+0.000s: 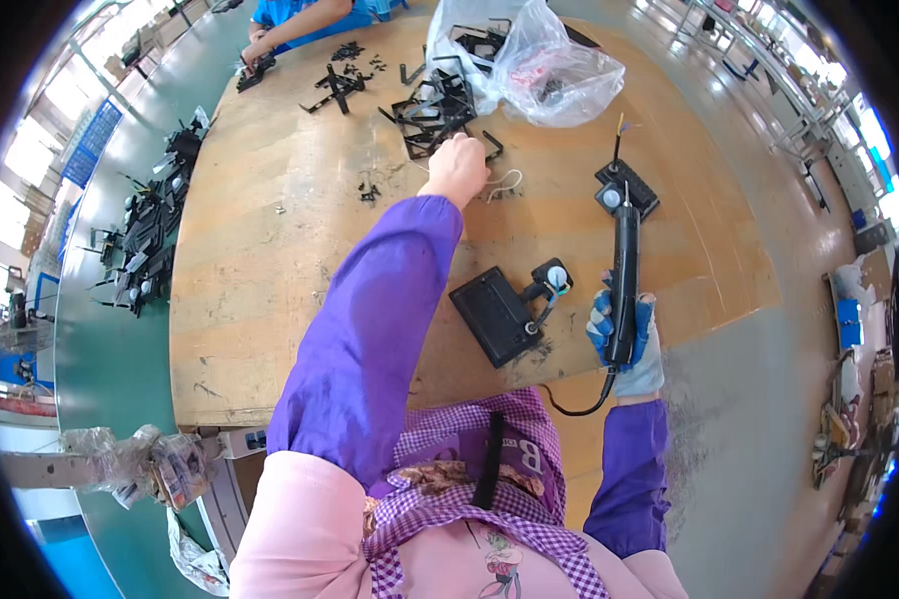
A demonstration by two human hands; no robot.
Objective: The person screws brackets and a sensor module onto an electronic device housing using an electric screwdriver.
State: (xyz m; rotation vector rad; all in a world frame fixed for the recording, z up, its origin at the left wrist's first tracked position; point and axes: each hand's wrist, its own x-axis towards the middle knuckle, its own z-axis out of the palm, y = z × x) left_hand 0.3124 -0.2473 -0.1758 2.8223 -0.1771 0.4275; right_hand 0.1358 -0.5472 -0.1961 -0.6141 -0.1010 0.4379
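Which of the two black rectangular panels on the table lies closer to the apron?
The panel left of the gloved right hand; the other panel lies farther off, near the tip of the electric screwdriver.

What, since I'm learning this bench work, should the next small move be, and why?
Probably have the left grip draw one piece from the pile of black brackets toward the black panel unit: that hand is at the pile's near edge, the right grip holds the corded tool, and the unit lies close by. Whether the left holds anything is hidden.
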